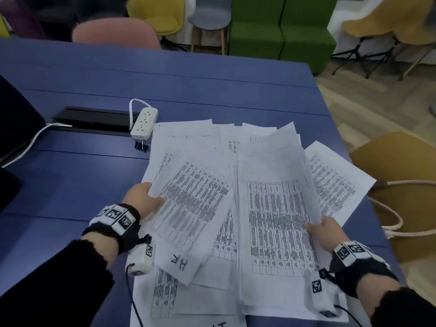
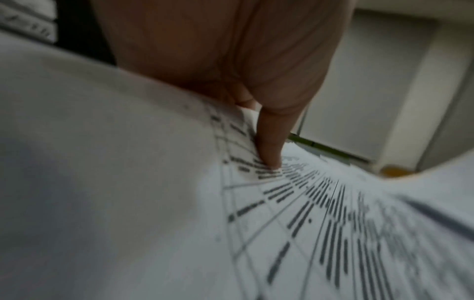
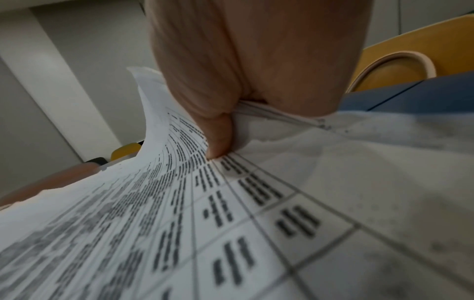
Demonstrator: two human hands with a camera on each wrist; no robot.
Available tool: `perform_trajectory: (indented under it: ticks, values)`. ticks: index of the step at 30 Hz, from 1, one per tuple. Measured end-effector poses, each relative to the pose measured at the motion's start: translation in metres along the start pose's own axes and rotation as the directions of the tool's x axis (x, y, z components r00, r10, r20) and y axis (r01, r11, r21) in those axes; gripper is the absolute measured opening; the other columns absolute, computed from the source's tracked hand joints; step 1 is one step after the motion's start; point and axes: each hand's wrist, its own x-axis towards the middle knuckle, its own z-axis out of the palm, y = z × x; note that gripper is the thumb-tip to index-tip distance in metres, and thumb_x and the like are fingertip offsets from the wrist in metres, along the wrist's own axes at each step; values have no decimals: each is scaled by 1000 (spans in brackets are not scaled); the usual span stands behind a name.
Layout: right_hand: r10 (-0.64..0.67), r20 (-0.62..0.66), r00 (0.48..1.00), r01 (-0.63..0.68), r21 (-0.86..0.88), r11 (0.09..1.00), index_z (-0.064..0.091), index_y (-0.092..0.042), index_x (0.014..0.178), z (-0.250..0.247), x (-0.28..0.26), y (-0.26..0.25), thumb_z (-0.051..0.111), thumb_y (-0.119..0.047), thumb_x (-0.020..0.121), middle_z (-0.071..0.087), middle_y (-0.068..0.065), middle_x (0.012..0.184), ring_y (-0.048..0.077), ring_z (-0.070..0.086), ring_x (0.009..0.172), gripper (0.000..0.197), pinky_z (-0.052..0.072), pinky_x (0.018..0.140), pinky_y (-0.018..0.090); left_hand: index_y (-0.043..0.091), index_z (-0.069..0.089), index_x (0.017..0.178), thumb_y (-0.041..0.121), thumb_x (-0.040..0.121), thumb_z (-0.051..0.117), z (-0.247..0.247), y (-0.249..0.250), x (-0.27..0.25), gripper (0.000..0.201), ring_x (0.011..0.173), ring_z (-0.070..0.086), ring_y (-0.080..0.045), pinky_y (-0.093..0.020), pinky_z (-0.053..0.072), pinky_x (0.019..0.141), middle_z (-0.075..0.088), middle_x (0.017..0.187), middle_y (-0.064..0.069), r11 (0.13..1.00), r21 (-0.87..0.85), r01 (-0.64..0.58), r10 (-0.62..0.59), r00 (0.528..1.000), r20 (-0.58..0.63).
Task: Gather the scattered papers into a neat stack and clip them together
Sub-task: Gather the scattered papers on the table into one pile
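Observation:
White printed papers (image 1: 226, 142) lie fanned out over the blue table (image 1: 188, 86). My left hand (image 1: 145, 197) pinches the left edge of a tilted sheet (image 1: 191, 208) marked "HR"; the left wrist view shows its thumb (image 2: 271, 146) pressing on that printed sheet (image 2: 333, 233). My right hand (image 1: 324, 228) grips the right edge of a thicker bundle of sheets (image 1: 276, 204), lifted off the pile. In the right wrist view the thumb (image 3: 218, 138) lies on top of the bundle (image 3: 179, 223). A black binder clip (image 1: 141, 145) stands beside the papers' far left corner.
A white power strip (image 1: 144, 122) with its cable lies just behind the clip, next to a black cable slot (image 1: 94, 118). A dark device (image 1: 16, 119) fills the left edge. Coloured chairs (image 1: 113, 33) and a green sofa (image 1: 280, 27) stand beyond the table; a yellow chair (image 1: 398, 175) is at right.

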Motion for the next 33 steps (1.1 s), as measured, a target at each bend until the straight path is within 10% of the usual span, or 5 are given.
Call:
perform_trajectory:
  ticks: [11,16,20,24,33]
  values:
    - [1,-29,1000,-2,-48,999,53,1,89,3,-9,-8,56,-10,93,50,12,71,21,47,59,12,42,54,30,10,67,84,25,65,83,5,-59,-70,29,81,68,-16,-29,54,71,71,87,-3,985,135,108,-153,909,388]
    - [2,-53,999,-7,-88,996,49,-4,77,5,-10,-10,56,-9,93,49,11,69,20,46,58,17,39,51,28,12,52,80,29,74,80,10,-56,-87,34,68,48,-13,-27,36,59,55,84,-2,994,11,105,-105,981,162]
    - [7,-47,999,-10,-66,998,49,-4,80,7,-16,-9,55,-8,93,47,11,69,19,43,56,14,38,51,28,11,51,127,44,68,81,12,-52,-72,75,115,50,-31,-41,43,96,51,130,-15,978,-55,201,-205,975,-82]
    - [-34,-94,995,32,-15,999,52,3,92,8,-26,-2,52,-9,94,47,13,71,19,42,58,12,35,50,26,10,54,125,62,48,76,9,-51,-39,95,114,56,-34,-46,45,100,60,123,-15,981,-84,172,-183,973,-139]
    - [-30,-88,996,33,23,999,53,4,100,8,-25,2,54,-12,94,54,17,83,24,48,68,17,37,53,26,7,58,114,31,89,60,5,-22,-24,35,106,56,-39,-38,46,87,61,118,-19,982,-67,174,-183,972,-146]
